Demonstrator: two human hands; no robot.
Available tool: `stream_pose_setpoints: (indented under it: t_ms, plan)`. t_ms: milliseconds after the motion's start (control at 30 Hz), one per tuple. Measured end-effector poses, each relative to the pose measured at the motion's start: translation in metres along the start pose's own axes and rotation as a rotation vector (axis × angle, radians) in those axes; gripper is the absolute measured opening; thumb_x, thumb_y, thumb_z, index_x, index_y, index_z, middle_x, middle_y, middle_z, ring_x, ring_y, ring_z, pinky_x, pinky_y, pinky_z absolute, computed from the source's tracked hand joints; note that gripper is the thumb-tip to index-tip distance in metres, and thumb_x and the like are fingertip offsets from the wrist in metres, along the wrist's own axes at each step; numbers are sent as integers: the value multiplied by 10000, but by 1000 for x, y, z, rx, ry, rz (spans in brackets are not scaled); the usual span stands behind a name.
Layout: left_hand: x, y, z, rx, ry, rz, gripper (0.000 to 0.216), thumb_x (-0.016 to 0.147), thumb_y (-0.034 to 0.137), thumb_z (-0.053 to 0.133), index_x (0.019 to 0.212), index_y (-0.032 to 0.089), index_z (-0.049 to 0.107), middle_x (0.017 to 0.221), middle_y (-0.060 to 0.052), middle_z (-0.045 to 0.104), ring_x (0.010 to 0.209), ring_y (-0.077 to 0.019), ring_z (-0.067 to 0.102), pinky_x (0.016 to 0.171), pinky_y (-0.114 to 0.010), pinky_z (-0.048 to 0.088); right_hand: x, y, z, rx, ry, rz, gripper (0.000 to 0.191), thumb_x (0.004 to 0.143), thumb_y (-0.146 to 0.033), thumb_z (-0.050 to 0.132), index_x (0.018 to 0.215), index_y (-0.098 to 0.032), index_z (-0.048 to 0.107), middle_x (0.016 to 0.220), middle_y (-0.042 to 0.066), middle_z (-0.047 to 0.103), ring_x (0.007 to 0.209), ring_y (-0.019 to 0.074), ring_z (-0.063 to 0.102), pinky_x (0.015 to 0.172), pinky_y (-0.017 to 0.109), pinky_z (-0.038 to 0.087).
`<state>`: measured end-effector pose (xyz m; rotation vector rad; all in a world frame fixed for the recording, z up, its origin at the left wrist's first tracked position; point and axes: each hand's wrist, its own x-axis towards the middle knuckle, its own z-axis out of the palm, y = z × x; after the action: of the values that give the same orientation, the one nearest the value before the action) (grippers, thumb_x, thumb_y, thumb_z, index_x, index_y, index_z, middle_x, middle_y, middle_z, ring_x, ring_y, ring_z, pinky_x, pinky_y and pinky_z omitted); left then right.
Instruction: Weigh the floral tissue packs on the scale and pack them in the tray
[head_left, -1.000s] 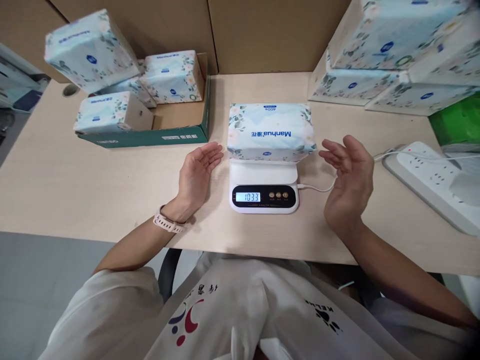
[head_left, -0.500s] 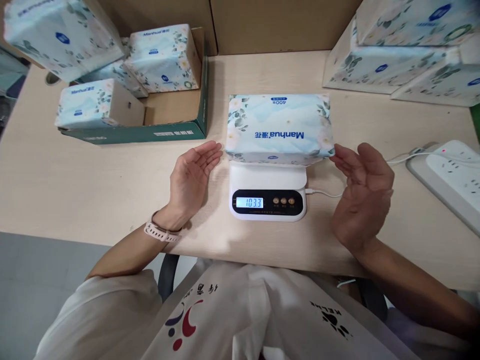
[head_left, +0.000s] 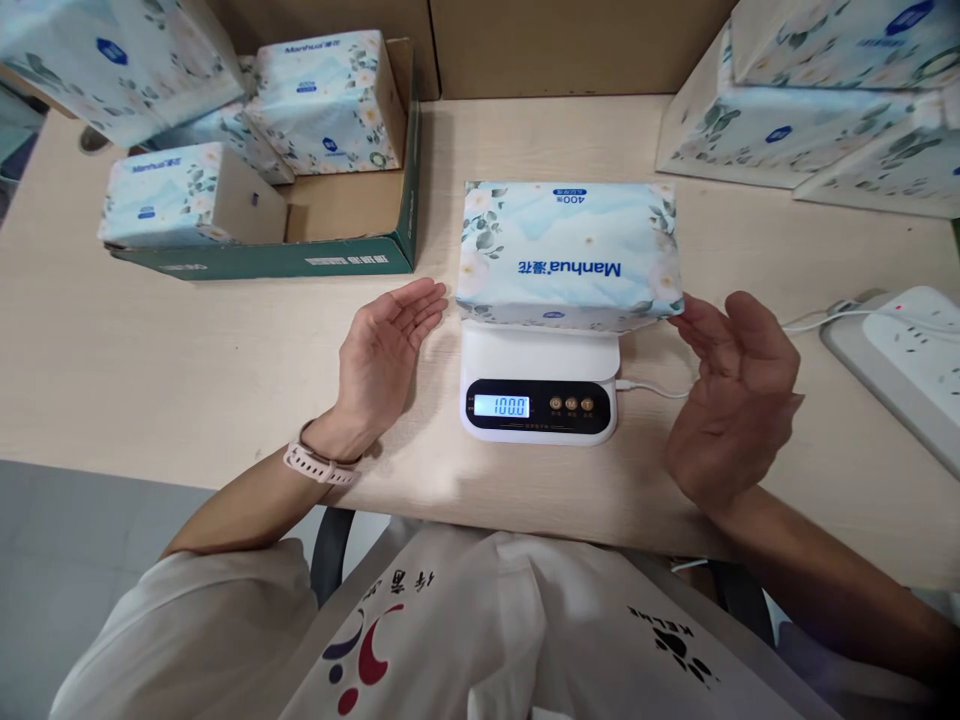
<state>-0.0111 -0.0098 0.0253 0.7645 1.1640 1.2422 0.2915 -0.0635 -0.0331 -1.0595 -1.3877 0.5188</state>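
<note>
A floral tissue pack [head_left: 570, 255] lies flat on a small white scale [head_left: 538, 385] at the table's middle; the display reads 100.0. My left hand [head_left: 382, 355] rests on the table just left of the pack, palm turned inward, fingers stretched out, a short gap from it. My right hand [head_left: 739, 395] is held open to the pack's right, its fingertips at or touching the pack's lower right corner. Neither hand holds anything.
A green-edged cardboard tray [head_left: 341, 262] with several tissue packs [head_left: 322, 100] sits at the back left. More packs [head_left: 810, 110] are stacked at the back right. A white power strip [head_left: 907, 360] lies at the right, with a cable [head_left: 652, 388] to the scale. Cardboard walls stand behind.
My right hand has moved in toward the pack's right corner. The scale reading dropped from 103.3 to 100.0. The left hand stayed put; the view shifted slightly.
</note>
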Motion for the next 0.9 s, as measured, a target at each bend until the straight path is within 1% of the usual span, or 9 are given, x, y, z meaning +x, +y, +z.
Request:
stream_pose_setpoints:
  t_ms: [133,267,367,467,567,667,800,900]
  plan:
    - [0,0,0,6,4,-1,375,953,528,623,1045,213,806,1257,-111,817,1347,-305,717,1258,-452,517,0,-5,3,-18,11,20,639,1096,-670,241,1590,-442,576,1546,15,704,1439,335,687,1266,760,468]
    - [0,0,0,-1,3,-3,367,949,522,636,1042,210,807,1252,-113,817,1359,-309,710,1257,-449,518,0,-8,4,-46,3,0,634,1097,-668,228,1595,-460,561,1546,8,700,1418,341,696,1249,779,472]
    - [-1,0,0,-3,0,2,370,958,518,625,1047,208,807,1255,-111,818,1367,-305,706,1263,-445,514,0,-8,4,-31,11,5,649,1092,-672,225,1586,-443,577,1526,16,712,1409,336,701,1273,770,445]
    - [-1,0,0,2,1,7,376,971,508,601,1059,206,807,1270,-106,819,1364,-299,707,1265,-445,512,-1,-7,3,-20,29,22,649,1071,-703,284,1567,-426,597,1504,25,722,1399,338,708,1288,758,430]
    - [-1,0,1,5,2,6,378,975,494,588,1066,199,806,1274,-109,819,1345,-293,718,1263,-446,512,-1,-6,3,-11,25,8,633,1071,-681,312,1575,-420,593,1521,20,717,1404,331,704,1289,749,429]
    - [-1,0,1,-4,4,5,370,976,485,588,1061,199,808,1255,-107,825,1321,-285,729,1253,-438,520,-1,-7,5,-11,36,-4,635,1073,-671,293,1571,-424,599,1514,10,724,1397,324,708,1288,746,427]
    - [-1,0,0,-3,4,1,360,978,484,593,1054,208,811,1254,-104,825,1323,-281,729,1245,-423,524,-1,-9,6,-9,64,40,646,1059,-712,265,1535,-462,622,1486,-7,734,1397,329,710,1304,756,399]
    - [-1,0,0,-14,0,0,357,975,481,601,1055,206,812,1250,-106,825,1321,-283,731,1250,-431,518,-1,-8,5,-10,66,13,653,1062,-698,253,1542,-459,625,1490,-1,732,1375,338,718,1287,769,403]
